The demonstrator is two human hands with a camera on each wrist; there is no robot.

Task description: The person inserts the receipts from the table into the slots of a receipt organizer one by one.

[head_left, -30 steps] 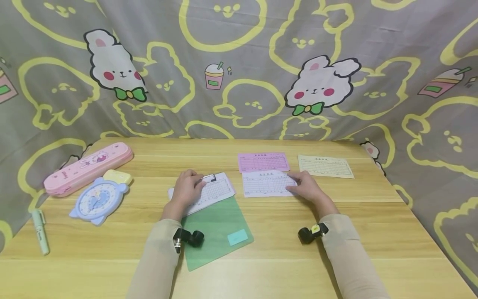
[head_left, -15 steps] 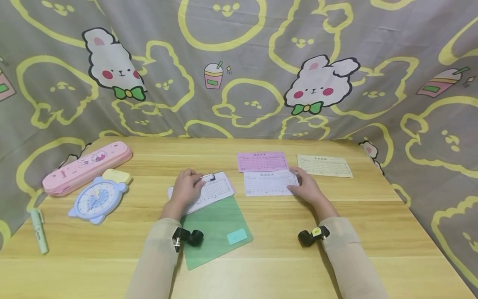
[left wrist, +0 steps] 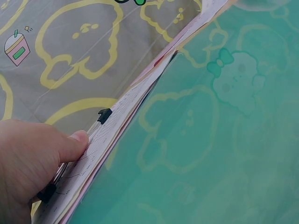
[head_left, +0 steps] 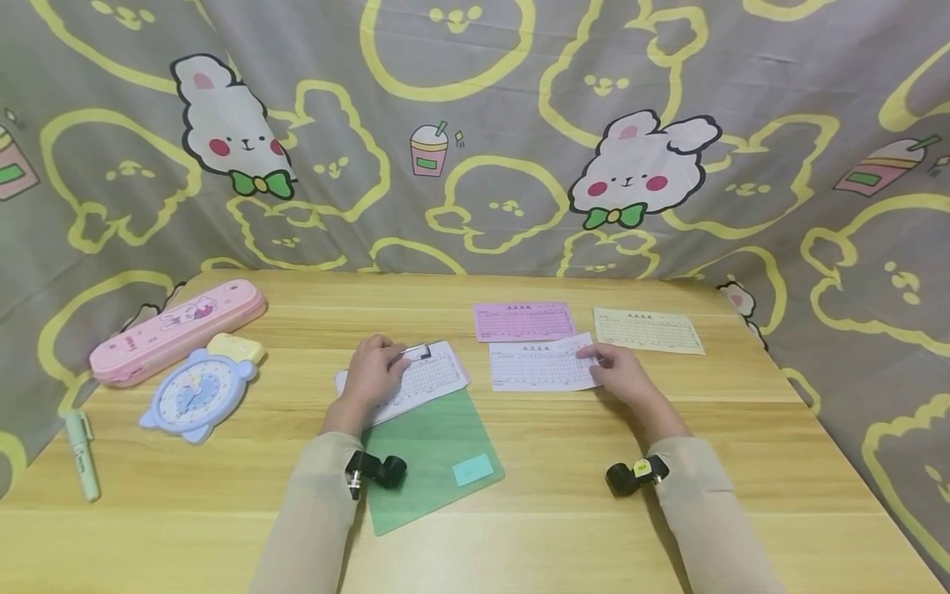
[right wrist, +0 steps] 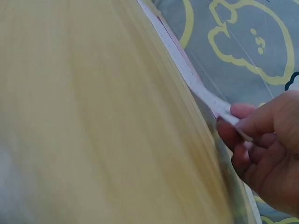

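Observation:
My left hand (head_left: 373, 371) grips the clip end of a green see-through clipboard (head_left: 426, 474), which bears a stack of printed slips (head_left: 423, 381). In the left wrist view, the thumb of the left hand (left wrist: 39, 161) lies over the metal clip (left wrist: 103, 115) with black tips, against the slips' edge. To the right, my right hand (head_left: 623, 371) pinches the right edge of a white printed slip (head_left: 534, 367). In the right wrist view, the right hand (right wrist: 271, 144) has the slip's edge (right wrist: 210, 100) between thumb and fingers, bent a little up off the table.
Behind the white slip lies a pink slip (head_left: 524, 322), with a pale yellow slip (head_left: 647, 330) to its right. At the left are a pink pencil case (head_left: 178, 332), a yellow item (head_left: 236, 348), a blue clock-shaped item (head_left: 199, 396) and a green highlighter (head_left: 83, 456). A patterned curtain (head_left: 505, 124) stands behind the table.
My right hand has shifted slightly right, and the white slip with it, turning a little so its right end sits higher. The left hand stays on the clipboard's clip.

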